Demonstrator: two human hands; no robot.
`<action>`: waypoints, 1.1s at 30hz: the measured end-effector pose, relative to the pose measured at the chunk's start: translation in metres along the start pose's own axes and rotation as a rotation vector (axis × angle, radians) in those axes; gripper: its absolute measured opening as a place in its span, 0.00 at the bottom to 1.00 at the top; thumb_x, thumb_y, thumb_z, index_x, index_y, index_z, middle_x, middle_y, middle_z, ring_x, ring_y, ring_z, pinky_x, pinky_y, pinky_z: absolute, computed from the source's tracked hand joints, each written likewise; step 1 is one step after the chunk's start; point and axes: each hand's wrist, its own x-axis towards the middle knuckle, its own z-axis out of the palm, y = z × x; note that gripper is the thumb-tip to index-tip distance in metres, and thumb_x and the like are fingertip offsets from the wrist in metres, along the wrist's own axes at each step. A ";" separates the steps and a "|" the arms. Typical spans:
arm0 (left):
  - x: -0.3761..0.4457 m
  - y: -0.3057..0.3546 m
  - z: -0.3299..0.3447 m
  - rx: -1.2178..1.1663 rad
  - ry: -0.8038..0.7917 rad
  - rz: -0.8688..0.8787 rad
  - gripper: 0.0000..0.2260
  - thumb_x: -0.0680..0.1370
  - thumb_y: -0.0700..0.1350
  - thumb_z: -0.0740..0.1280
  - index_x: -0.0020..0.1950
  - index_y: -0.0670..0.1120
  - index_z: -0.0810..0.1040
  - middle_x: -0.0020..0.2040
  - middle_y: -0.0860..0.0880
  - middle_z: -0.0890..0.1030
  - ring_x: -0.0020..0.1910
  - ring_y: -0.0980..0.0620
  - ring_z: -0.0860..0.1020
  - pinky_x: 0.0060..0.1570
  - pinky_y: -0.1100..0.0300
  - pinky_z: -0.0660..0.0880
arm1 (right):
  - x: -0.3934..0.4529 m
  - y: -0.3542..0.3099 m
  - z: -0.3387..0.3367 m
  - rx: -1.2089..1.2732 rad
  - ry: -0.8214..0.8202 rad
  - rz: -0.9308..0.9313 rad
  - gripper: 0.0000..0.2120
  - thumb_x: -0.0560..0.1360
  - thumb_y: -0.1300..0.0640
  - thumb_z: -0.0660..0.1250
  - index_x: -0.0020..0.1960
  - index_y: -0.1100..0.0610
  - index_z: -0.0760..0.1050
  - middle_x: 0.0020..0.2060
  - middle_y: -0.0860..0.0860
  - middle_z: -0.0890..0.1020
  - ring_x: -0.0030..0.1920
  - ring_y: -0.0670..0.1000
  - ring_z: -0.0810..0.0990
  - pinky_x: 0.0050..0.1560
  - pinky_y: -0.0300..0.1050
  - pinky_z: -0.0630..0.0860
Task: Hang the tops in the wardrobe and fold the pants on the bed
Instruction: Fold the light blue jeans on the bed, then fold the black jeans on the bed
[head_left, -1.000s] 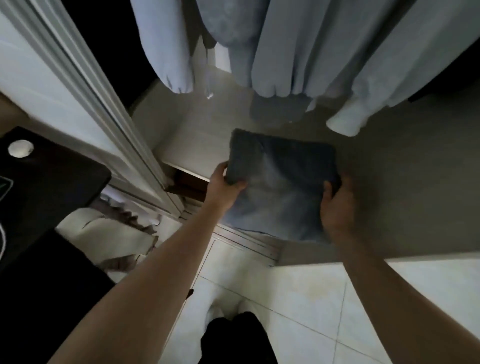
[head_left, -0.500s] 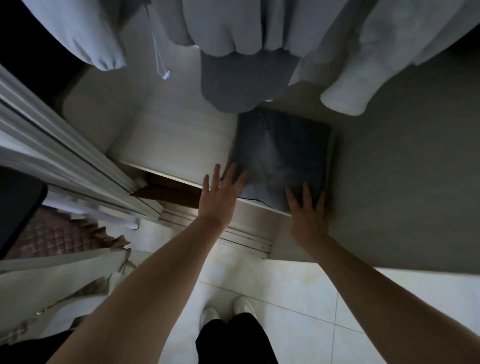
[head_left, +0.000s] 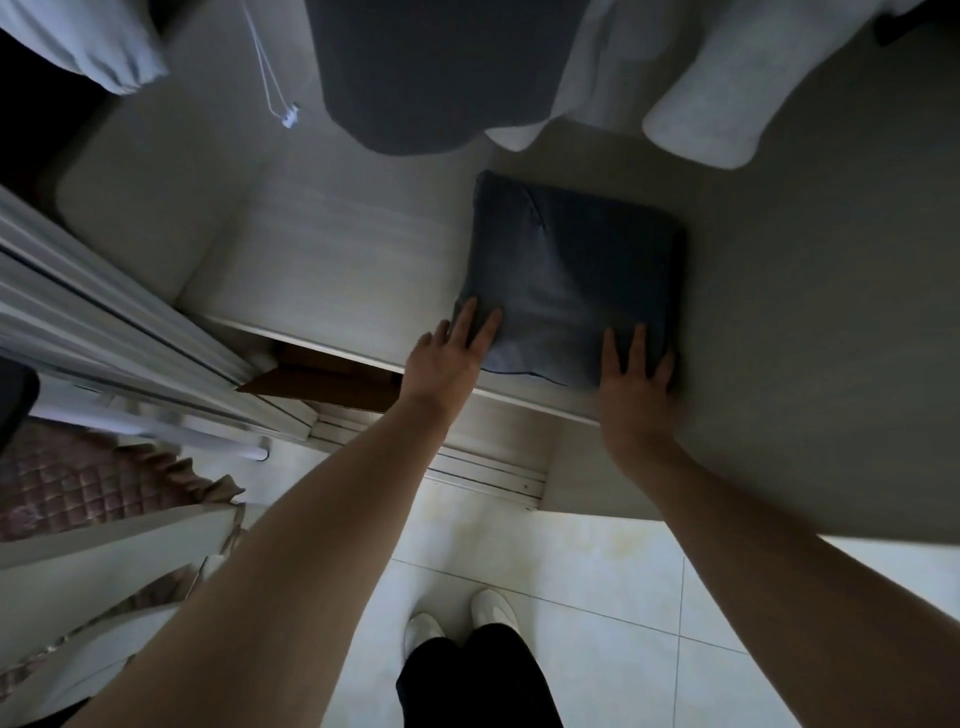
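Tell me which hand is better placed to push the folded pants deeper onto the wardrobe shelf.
Probably the right hand: it lies flat on the near edge of the folded pants. The left hand only touches their left corner, half off the wardrobe shelf.

Left hand (head_left: 441, 358) and right hand (head_left: 636, 382) press flat on folded pants (head_left: 566, 275) on wardrobe shelf (head_left: 332, 260)

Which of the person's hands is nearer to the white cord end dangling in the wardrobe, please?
Left. The left hand lies below the cord end; the right hand is farther right, on the folded pants.
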 end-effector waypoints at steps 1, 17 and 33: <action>-0.003 0.001 0.004 0.009 -0.004 0.002 0.39 0.79 0.45 0.66 0.80 0.50 0.42 0.80 0.42 0.47 0.75 0.39 0.62 0.70 0.47 0.67 | -0.006 0.002 0.003 -0.013 -0.020 -0.013 0.32 0.81 0.63 0.52 0.79 0.54 0.40 0.77 0.61 0.42 0.74 0.69 0.52 0.70 0.62 0.61; -0.099 0.012 -0.068 -0.241 -0.145 -0.151 0.37 0.80 0.41 0.64 0.80 0.49 0.43 0.81 0.49 0.46 0.79 0.41 0.52 0.73 0.46 0.64 | -0.089 -0.029 -0.067 0.058 -0.139 -0.369 0.37 0.78 0.52 0.61 0.78 0.58 0.43 0.78 0.55 0.47 0.77 0.59 0.48 0.74 0.52 0.57; -0.427 0.010 -0.192 -0.774 0.773 -0.853 0.20 0.79 0.38 0.63 0.70 0.52 0.71 0.59 0.56 0.78 0.53 0.61 0.78 0.51 0.68 0.76 | -0.276 -0.160 -0.220 0.585 -0.068 -1.124 0.26 0.79 0.57 0.62 0.75 0.56 0.59 0.71 0.52 0.66 0.72 0.50 0.64 0.66 0.36 0.62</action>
